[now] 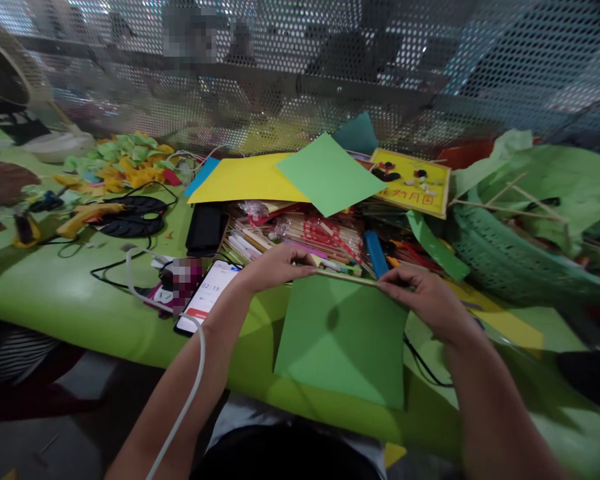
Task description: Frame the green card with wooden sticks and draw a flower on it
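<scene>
A square sheet of green paper (340, 340) lies at the front of the table in front of me, with creases across it. Along its far edge runs a thin pale strip; I cannot tell whether it is a stick or a fold. My left hand (284, 262) pinches the far left corner between thumb and fingers. At the far right corner my right hand (423, 293) is closed on the same edge. Just beyond lie thin sticks and pens (250, 245), partly under plastic wrap, and a blue tool handle (376, 255).
A phone (207, 297) showing a timer lies by my left forearm, with a white cable (193, 380) crossing. Yellow (245, 179) and light green paper (330, 173) cover the pile. A green basket (510, 253) stands right. Another person's hand (5, 183) is far left, near a glue gun (87, 217).
</scene>
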A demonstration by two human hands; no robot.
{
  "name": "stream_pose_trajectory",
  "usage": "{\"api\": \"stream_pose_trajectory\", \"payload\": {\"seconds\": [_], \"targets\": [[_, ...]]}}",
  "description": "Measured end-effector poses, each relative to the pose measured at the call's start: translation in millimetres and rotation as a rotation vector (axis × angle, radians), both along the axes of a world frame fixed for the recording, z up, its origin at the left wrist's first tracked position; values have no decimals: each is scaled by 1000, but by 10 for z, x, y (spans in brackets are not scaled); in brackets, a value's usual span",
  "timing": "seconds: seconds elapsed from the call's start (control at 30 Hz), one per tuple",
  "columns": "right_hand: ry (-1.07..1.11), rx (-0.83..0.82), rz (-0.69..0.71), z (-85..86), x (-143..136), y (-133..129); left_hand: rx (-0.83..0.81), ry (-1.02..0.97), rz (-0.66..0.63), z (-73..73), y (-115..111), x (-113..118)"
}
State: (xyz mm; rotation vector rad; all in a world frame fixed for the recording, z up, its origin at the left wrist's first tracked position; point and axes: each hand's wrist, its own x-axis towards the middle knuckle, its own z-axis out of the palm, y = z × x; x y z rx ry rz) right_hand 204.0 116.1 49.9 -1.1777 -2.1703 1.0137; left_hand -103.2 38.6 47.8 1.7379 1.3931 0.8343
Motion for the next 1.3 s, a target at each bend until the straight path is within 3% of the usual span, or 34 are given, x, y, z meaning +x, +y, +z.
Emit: {"api": "stream_pose_trajectory", "payload": {"seconds": [0.23,0.57,1.3], "targets": [[-56,31,22,28,-45,-31,-2,32,35,-48,28,23],[-63,60,40,45,-56,-47,-44,54,24,11,21,27],[128,-194,-69,74,119,30,-162,-69,66,-100,74,-191]]}}
